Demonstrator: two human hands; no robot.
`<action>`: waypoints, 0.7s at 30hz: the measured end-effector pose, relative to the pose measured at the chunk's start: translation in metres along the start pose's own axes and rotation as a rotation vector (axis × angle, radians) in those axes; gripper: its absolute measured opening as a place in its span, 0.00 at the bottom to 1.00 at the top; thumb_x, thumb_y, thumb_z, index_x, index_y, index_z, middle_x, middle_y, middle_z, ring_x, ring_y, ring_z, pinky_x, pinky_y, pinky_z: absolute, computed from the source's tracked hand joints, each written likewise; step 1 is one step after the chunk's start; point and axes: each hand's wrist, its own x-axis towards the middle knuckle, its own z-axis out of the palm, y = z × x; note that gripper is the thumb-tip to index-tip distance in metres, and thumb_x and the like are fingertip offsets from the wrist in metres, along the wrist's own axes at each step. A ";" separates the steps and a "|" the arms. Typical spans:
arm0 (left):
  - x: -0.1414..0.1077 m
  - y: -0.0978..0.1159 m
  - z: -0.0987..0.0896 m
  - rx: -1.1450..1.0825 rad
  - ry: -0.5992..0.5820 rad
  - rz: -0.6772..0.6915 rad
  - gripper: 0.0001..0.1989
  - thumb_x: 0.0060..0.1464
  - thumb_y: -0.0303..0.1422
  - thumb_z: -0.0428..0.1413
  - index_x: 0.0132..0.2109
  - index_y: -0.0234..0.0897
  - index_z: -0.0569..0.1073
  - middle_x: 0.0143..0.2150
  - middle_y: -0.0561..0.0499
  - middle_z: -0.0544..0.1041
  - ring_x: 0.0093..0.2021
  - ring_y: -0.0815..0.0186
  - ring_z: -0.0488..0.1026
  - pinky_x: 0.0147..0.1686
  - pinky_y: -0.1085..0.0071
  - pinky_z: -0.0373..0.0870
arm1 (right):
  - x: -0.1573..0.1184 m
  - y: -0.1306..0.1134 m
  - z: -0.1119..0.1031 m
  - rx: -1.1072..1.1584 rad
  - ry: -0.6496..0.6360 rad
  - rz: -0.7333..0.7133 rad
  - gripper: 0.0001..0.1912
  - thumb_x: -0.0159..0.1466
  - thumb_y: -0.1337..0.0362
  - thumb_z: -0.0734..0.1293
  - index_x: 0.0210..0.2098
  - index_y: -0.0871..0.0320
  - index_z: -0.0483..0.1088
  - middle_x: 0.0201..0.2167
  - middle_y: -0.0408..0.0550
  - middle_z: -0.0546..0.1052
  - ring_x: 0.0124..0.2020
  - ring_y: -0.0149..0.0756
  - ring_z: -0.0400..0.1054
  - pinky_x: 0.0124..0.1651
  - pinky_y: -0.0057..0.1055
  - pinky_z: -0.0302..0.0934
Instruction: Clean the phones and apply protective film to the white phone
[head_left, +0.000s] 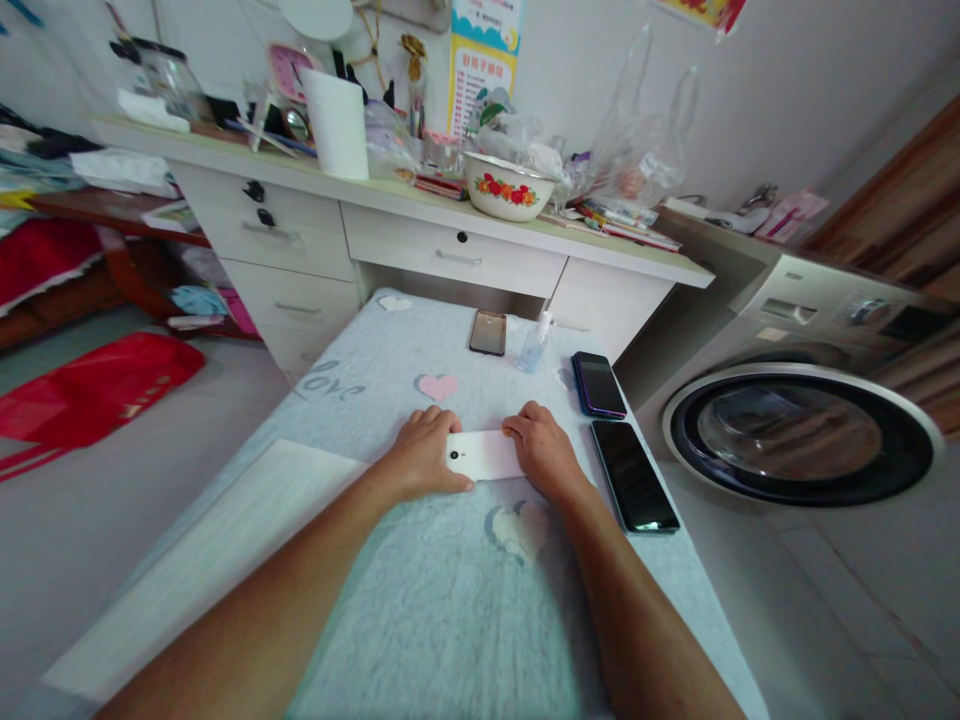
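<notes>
As left grip (424, 456) and right grip (546, 450) pinch this white smartphone (489, 457) endwise, lopsided pressure could skid it loose!

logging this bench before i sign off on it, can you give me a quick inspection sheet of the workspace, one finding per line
Surface: pale blue cloth printed with hearts and lettering; a long pale strip lies at left.
Job's things: white phone, camera side up.
Clutter: phone case, spray bottle, nearer dark phone and farther dark phone on the cloth; flowered bowl, white roll and plastic bags on the desk behind.
Hands: left hand grips the white phone's camera end; right hand holds its other end.
Cables: nothing seen on the cloth.
Surroundings: washing machine at right, red bag on the floor at left.
</notes>
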 end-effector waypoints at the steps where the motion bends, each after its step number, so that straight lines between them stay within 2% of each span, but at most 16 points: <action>1: 0.000 0.000 0.000 -0.004 -0.001 0.000 0.27 0.31 0.41 0.64 0.40 0.39 0.65 0.42 0.48 0.67 0.44 0.55 0.63 0.43 0.64 0.61 | 0.000 0.002 -0.001 -0.008 0.000 0.015 0.14 0.68 0.67 0.57 0.40 0.55 0.75 0.37 0.50 0.69 0.42 0.37 0.61 0.42 0.28 0.53; 7: -0.001 -0.001 0.001 -0.042 0.019 0.027 0.28 0.31 0.39 0.64 0.40 0.39 0.63 0.41 0.49 0.66 0.44 0.56 0.63 0.43 0.65 0.62 | -0.002 0.004 -0.006 -0.046 0.020 0.045 0.13 0.67 0.69 0.58 0.40 0.56 0.74 0.37 0.50 0.69 0.42 0.38 0.61 0.41 0.29 0.52; 17: -0.001 -0.005 0.006 -0.123 0.085 0.102 0.28 0.30 0.36 0.65 0.39 0.40 0.61 0.42 0.50 0.64 0.45 0.56 0.62 0.45 0.63 0.62 | 0.001 -0.020 -0.002 -0.008 0.043 -0.032 0.13 0.68 0.68 0.57 0.41 0.55 0.73 0.38 0.48 0.69 0.41 0.37 0.60 0.41 0.29 0.53; 21: -0.002 -0.003 0.004 -0.141 0.077 0.104 0.27 0.31 0.34 0.65 0.39 0.40 0.61 0.42 0.50 0.64 0.46 0.56 0.62 0.46 0.62 0.63 | 0.001 -0.021 -0.003 0.011 0.038 -0.043 0.14 0.68 0.68 0.56 0.42 0.54 0.73 0.38 0.48 0.69 0.42 0.37 0.60 0.42 0.29 0.53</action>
